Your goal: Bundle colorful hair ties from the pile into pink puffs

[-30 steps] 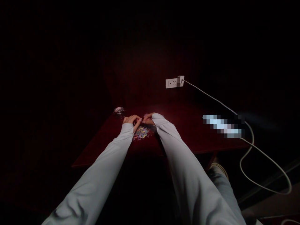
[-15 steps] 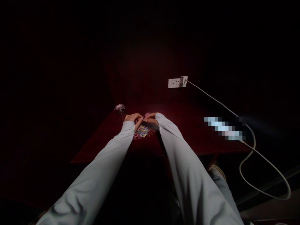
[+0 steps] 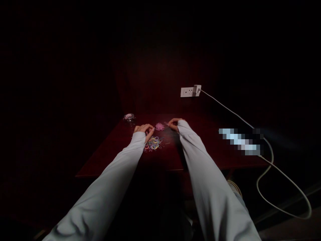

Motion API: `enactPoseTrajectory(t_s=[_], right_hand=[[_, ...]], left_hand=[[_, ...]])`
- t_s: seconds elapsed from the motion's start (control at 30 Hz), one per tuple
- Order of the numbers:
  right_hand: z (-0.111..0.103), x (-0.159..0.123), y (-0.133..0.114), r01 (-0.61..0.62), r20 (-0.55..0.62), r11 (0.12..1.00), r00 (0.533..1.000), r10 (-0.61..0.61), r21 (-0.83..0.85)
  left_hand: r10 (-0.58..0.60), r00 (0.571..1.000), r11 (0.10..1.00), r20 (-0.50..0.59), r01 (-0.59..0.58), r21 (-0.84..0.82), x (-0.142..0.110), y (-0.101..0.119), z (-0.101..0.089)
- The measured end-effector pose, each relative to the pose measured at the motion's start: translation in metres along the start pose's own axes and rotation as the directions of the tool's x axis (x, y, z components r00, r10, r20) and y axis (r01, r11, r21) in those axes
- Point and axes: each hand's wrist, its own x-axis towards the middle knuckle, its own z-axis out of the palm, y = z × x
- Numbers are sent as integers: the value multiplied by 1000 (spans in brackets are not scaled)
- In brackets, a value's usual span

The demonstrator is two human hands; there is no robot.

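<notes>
My left hand [image 3: 145, 130] is over the far left side of a pile of small multicoloured elastic bands [image 3: 153, 144], its fingers curled and thumb close to the fingertips. Whatever they may hold is too small to see. A smaller heap of pink elastic bands [image 3: 159, 126] lies just beyond, between my two hands. To the right of that heap, my right hand [image 3: 175, 123] is closed in a pinch. Something faint and pinkish shows at its fingertips, too dim to name. A few loose bands [image 3: 167, 143] lie right of the multicoloured pile.
A clear jar [image 3: 129, 117] with pinkish contents stands at the back left of the dark red table [image 3: 200, 147]. On the right lies a blurred-out bright device [image 3: 239, 141] with a white cable [image 3: 230, 111]. The cable runs to a charger in the wall socket [image 3: 188, 92].
My right hand has moved right, away from my left hand, uncovering the pink heap. My left hand has stayed almost in place. The camera view has shifted slightly.
</notes>
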Motion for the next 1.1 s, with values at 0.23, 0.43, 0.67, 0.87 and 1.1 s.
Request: enactPoseTrajectory(t_s=[0.23,0.43,0.67,0.87,1.1], right_hand=[[-80,-10,-4,-13,-674,924,688,-268,-381],[-42,-18,3,-302,-576,837,817,-19,-456],[2,-32,-2,-337,-278,689,940,200,-642],[-21,-29,-33,-546,-323,718,837,442,-432],[-27,-55,-3,-570,-297,581,813,501,-580]], left_hand=[[7,999,1000,49,-6,-26,-5,0,-1],[-45,993,999,108,45,2,1,3,-1],[-127,980,991,156,122,47,6,13,-4],[-158,974,987,164,153,46,7,15,-10],[-195,981,981,9,195,15,3,12,-11]])
